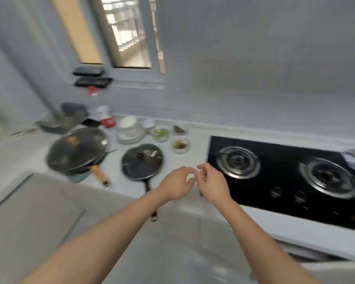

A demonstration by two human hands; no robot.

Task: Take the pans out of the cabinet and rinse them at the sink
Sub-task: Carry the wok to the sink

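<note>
A: Where are the pans?

B: On the pale stone countertop (178, 160), left of the black glass two-burner gas hob (285, 171). The small black frying pan with a glass lid (142, 160) sits near the counter's front edge, its long dark handle running toward the person and overhanging that edge. Further left, the large dark wok-like pan with a glass lid and a wooden handle (76, 152) rests on what seems to be a teal pan beneath, though blur makes that uncertain.

A: And the hands?

B: Both hang over the counter's front edge, between the small pan and the hob. The left hand (176, 186) and right hand (212, 184) have their fingers loosely curled, tips nearly meeting, and hold nothing.

A: Which hand is better placed?

B: The left, I'd judge. The small pan lies just to its left and its handle passes under the left forearm, pointing back at the person. A grip along that handle looks natural.

A: The sink?

B: Only a dark sliver shows at the far left edge; I can't confirm it.
</note>
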